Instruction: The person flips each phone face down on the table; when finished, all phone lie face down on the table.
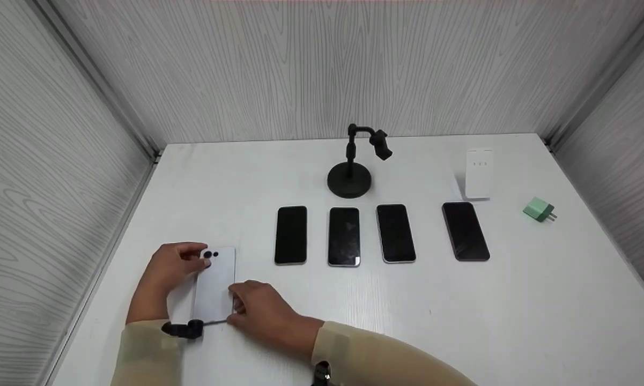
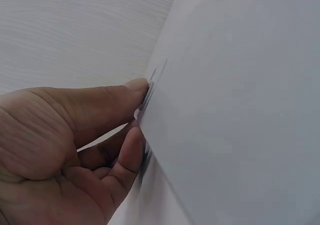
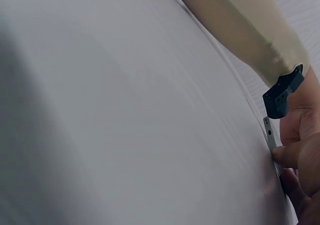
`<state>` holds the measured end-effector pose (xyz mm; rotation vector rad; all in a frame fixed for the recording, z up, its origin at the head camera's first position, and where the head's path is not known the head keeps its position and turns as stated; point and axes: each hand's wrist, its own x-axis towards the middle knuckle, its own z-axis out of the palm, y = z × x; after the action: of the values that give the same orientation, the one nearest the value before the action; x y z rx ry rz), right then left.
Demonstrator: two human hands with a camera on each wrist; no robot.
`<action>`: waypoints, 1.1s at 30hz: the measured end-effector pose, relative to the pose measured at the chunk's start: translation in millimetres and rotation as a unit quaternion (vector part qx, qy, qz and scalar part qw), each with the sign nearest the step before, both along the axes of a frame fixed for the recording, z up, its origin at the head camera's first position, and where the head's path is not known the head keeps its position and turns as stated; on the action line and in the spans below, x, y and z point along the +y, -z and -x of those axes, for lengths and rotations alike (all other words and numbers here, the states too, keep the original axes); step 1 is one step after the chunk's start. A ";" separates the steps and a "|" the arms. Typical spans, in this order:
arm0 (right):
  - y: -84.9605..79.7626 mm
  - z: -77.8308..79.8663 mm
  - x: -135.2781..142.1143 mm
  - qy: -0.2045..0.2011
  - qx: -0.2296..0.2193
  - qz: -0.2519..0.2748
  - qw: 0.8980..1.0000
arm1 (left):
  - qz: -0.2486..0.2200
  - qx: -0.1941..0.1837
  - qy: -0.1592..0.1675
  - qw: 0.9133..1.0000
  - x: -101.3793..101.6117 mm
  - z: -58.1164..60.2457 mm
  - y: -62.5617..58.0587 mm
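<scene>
In the lower left of the head view, a white phone is held back side up over the tabletop; whether its underside is touching cannot be told. Its upper left corner is pinched by the curled fingers of the left hand, its lower right edge by those of the right hand. Because only edges are gripped, the phone could be twisted or dropped if one pinch were loosened, and its lenses could be smudged by the thumb beside them
</scene>
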<state>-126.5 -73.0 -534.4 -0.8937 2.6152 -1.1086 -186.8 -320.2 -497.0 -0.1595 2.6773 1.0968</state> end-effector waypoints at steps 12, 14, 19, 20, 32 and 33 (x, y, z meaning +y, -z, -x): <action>-0.1 0.9 0.1 0.008 0.000 0.003 1.000 | 0.011 0.001 -0.005 1.000 1.7 5.4 6.3; 0.0 1.1 0.0 0.008 -0.001 0.004 1.000 | 0.012 0.001 -0.006 1.000 1.8 5.7 6.7; 1.1 1.6 0.7 0.004 0.002 0.002 1.000 | 0.018 0.007 -0.001 1.000 3.1 4.6 6.2; 1.0 1.9 1.0 0.003 -0.001 0.002 1.000 | 0.019 0.007 0.000 1.000 3.8 4.3 6.3; -10.1 11.7 23.2 0.027 -0.003 0.036 0.999 | 0.030 0.014 0.002 0.999 3.7 3.5 5.7; -12.1 13.5 26.4 0.033 -0.005 0.039 0.999 | 0.030 0.014 0.001 0.999 3.8 3.6 6.0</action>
<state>-139.9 -46.6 -522.3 -0.8192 2.6289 -1.2348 -190.4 -316.4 -502.9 -0.1520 2.7354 1.0264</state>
